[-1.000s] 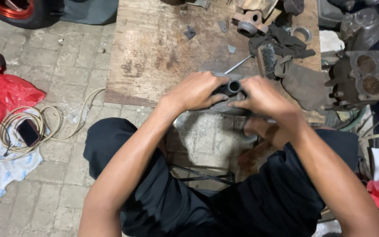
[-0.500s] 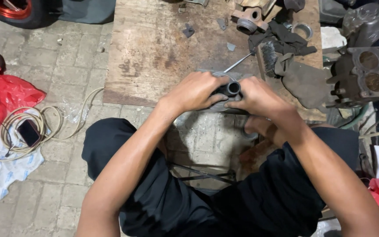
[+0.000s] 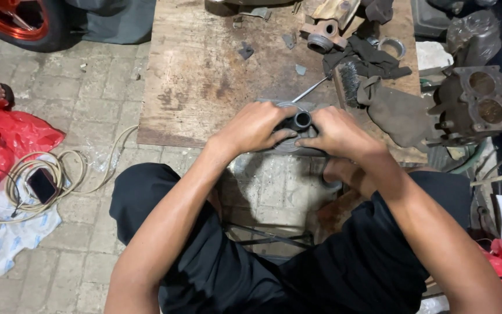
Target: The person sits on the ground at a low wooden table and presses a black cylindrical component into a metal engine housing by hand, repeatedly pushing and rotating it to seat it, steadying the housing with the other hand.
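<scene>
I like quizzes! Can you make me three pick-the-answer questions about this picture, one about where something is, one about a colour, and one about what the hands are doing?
1. Where does the wire brush lie?
A. on the wooden board
B. on the red bag
C. in the person's lap

2. What colour is the plastic bag beside the coiled cable?
A. blue
B. red
C. green

3. What are the left hand and right hand doing?
A. resting on the knees
B. both gripping the dark metal part with a short tube
C. one holds the phone

Answers:
1. A, the brush sits on the wooden board by the dark rags.
2. B, the bag on the paving is bright red.
3. B, both hands close around the metal part at the board's near edge.
</scene>
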